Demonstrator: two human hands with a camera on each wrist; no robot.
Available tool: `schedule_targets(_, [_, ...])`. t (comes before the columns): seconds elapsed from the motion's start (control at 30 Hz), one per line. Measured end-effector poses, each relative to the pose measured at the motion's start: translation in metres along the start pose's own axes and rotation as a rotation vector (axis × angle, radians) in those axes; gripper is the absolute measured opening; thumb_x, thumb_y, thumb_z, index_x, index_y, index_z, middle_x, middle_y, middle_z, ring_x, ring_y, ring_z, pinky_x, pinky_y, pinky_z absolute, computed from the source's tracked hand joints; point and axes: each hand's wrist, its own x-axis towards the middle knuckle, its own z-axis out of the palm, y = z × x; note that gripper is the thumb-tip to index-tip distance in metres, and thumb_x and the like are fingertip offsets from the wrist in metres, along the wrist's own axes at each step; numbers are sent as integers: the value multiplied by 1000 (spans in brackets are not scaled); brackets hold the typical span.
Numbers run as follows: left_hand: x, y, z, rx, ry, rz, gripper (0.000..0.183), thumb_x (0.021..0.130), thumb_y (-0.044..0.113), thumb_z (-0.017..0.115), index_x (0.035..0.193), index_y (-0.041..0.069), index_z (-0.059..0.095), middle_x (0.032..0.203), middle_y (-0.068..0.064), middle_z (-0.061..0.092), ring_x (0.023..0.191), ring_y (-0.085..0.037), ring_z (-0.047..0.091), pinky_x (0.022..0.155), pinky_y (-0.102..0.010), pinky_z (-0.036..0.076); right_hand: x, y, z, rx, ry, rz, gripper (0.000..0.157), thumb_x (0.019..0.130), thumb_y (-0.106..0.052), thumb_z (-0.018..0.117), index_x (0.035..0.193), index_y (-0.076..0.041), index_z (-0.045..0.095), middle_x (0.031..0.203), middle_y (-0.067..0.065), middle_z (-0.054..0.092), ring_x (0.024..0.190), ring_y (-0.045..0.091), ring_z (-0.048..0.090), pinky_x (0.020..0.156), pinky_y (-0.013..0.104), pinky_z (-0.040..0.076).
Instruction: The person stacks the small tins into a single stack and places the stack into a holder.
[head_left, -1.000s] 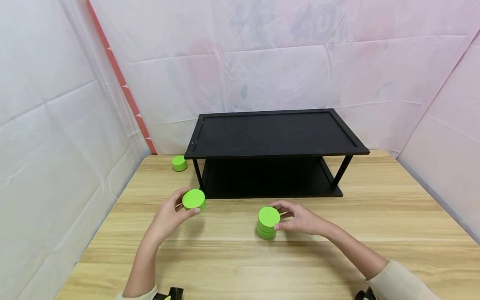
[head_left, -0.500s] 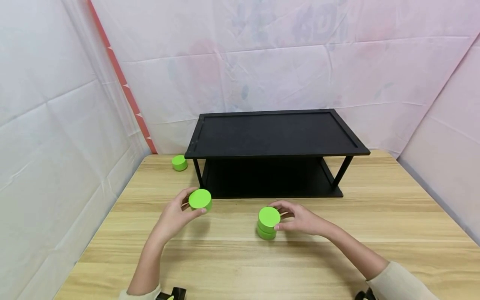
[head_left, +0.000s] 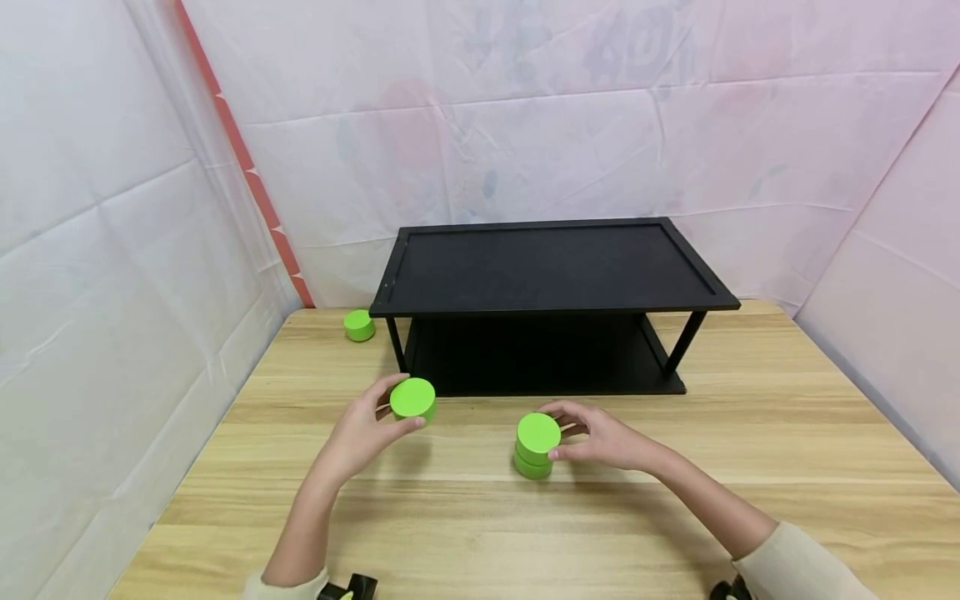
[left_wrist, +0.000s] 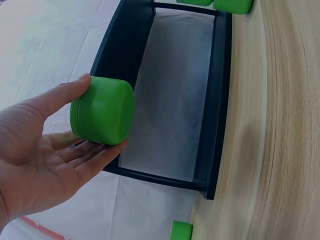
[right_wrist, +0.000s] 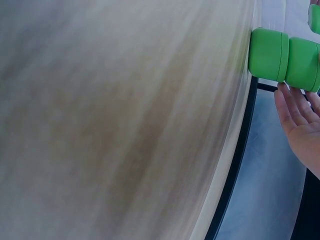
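Observation:
My left hand (head_left: 362, 436) pinches a small round green tin (head_left: 413, 398) between thumb and fingers, holding it above the table just before the black rack's left front corner. In the left wrist view a lid seam runs round this tin (left_wrist: 103, 111). To the right, two matching tins stand stacked on the table. My right hand (head_left: 603, 439) holds the upper tin (head_left: 537, 435) from its right side, thumb at the near side and fingers behind. The lower tin (head_left: 532, 470) rests on the wood directly beneath it, as the right wrist view also shows.
A black two-level rack (head_left: 547, 267) stands at the back of the wooden table (head_left: 465, 533). Another green tin (head_left: 359, 326) sits by the rack's left side, near the back edge. White printed sheets (head_left: 525, 125) hang behind and at both sides.
My left hand has moved steadily to the right with its tin, nearing the stack. The right hand and the two stacked tins have stayed where they were.

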Motion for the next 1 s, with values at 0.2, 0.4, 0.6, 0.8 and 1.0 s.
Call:
schedule_targets(0.2, [0,2,4,3,-7,-1,65,76,20,77,132,6,46,128,-14,48,115,-29,48,94,-40,41,1,0,0,1,-3,-5,55,78,-22,75,124,-2,50,115,7,56,103,26,55,87,38,46])
schedule_targets(0.4, [1,3,7,3,-9,24,64,77,20,76,131,5,46,127,-13,49,115,-29,48,94,-41,41,2,0,1,6,-6,-2,56,78,-22,75,124,-2,50,115,6,56,103,25,55,87,37,46])
schedule_targets(0.6, [2,6,11,11,-11,31,63,76,19,77,131,6,47,125,-11,50,113,-27,49,93,-40,42,3,0,1,4,-5,-3,57,78,-22,75,124,-2,50,115,6,56,103,24,55,87,35,46])
schedule_targets(0.8, [5,8,19,7,-20,19,63,75,17,77,130,6,48,123,-9,52,111,-27,51,92,-41,42,3,0,1,8,-7,-8,56,78,-21,75,124,-2,50,115,6,56,103,24,55,87,36,46])
schedule_targets(1.0, [6,11,26,26,-27,35,61,75,17,78,129,8,50,122,-9,52,110,-26,52,91,-38,44,3,0,1,19,-12,-15,55,79,-21,74,124,-2,50,115,8,56,102,26,55,87,38,46])
